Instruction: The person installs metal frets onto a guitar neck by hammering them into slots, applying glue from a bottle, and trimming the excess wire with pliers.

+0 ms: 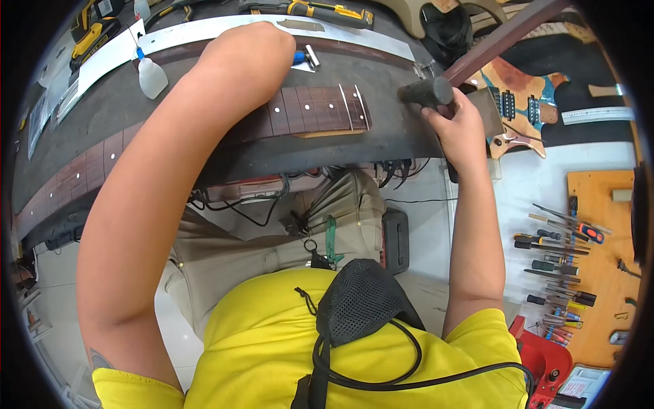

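Note:
My left hand (255, 58) is above the workbench, its wrist bent and its fingers hidden from view. Next to it lies a small tool with a blue part and a metal end (311, 57). A guitar neck with a dark, dotted fretboard (310, 109) runs along the bench edge, passing under my left forearm. Two bright fret wires (352, 107) cross it near its right end. To the right of the neck, my right hand (460, 126) has thumb and fingers closed on a dark cylindrical object (428, 91), which looks like a mallet head.
A white dropper bottle (152, 78) stands left on the bench, near a long metal strip (381, 42). Yellow-black pliers (330, 12) lie at the back. A reddish-brown beam (507, 39) slants at upper right beside a colourful guitar body (524, 102). Files and screwdrivers (558, 266) hang at right.

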Motion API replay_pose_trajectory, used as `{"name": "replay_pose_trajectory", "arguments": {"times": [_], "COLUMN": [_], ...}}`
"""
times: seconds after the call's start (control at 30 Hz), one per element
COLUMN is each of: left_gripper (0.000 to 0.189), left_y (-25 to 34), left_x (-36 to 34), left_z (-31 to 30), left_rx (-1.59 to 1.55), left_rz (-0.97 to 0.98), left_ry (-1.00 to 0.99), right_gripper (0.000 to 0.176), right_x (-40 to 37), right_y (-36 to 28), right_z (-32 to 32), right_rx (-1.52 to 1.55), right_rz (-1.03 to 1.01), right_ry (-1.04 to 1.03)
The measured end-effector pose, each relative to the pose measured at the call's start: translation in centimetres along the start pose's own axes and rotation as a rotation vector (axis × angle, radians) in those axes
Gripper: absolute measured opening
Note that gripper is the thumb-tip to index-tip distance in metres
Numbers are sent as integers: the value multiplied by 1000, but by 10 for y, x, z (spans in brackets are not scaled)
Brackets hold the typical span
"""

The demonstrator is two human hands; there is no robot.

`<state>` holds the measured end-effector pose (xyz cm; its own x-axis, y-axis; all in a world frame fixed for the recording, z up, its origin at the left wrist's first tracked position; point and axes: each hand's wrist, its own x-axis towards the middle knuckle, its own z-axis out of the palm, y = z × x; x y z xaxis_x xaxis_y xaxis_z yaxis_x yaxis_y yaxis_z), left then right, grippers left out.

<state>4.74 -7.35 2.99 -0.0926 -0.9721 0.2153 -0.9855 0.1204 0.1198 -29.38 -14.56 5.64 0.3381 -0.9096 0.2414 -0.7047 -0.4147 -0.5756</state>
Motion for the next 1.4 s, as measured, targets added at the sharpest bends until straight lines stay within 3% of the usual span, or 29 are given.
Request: {"name": "replay_pose_trajectory", "arguments": {"times": [0.03, 0.07, 0.13, 0.17, 0.23, 0.37, 0.43, 0.47, 0.5, 0.7, 0.87, 0.93, 1.1, 1.23, 1.3, 1.4], "left_gripper": [21, 21, 21, 21, 20, 28, 29, 30, 28, 29, 29, 28, 23, 22, 21, 21], "left_y": [1, -5, -14, -12, -1, 23, 20, 20, 20, 28, 29, 29, 29, 30, 29, 29], "left_x": [6, 7, 2, -4, -24, -54, -58, -59, -59, -58, -60, -59, -61, -61, -60, -61], "left_z": [-1, 4, 23, 21, 9, -5, 5, 10, 11, 9, 12, 11, 10, 16, 18, 13], "left_rx": [31, 34, 53, 48, -212, -470, -458, -439, -455, -348, -302, -296, -329, -395, -352, -355], "left_rz": [-65, -76, 115, 107, 126, 66, 152, 252, 286, 341, 336, 334, 323, 308, 333, 310], "left_ry": [-147, -147, 161, 158, 440, 241, 302, 360, 378, 309, 282, 265, 307, 401, 453, 374], "right_gripper": [49, 48, 46, 44, 53, 43, 33, 34, 41, 68, 67, 65, 65, 65, 65, 65], "right_x": [-3, -4, -12, -19, -30, -37, -42, -50, -57, -78, -92, -93, -103, -102, -106, -104], "right_y": [-3, -5, 17, 20, 19, 24, 1, -10, -30, -101, -115, -116, -120, -110, -114, -110], "right_z": [3, 6, 10, 10, 10, 4, -16, -20, -20, -45, -31, -30, -19, -23, -17, -18], "right_rx": [-90, -181, -141, -305, -457, -495, 14, 402, 559, 182, 68, -26, 30, -115, 55, -34], "right_rz": [-9, -24, -52, -29, 46, 78, 345, 324, 335, 20, -25, 20, 44, -14, -21, -24], "right_ry": [22, 41, 28, 17, -14, -37, -188, -187, -130, -132, -127, -271, -152, -232, -101, -185]}}
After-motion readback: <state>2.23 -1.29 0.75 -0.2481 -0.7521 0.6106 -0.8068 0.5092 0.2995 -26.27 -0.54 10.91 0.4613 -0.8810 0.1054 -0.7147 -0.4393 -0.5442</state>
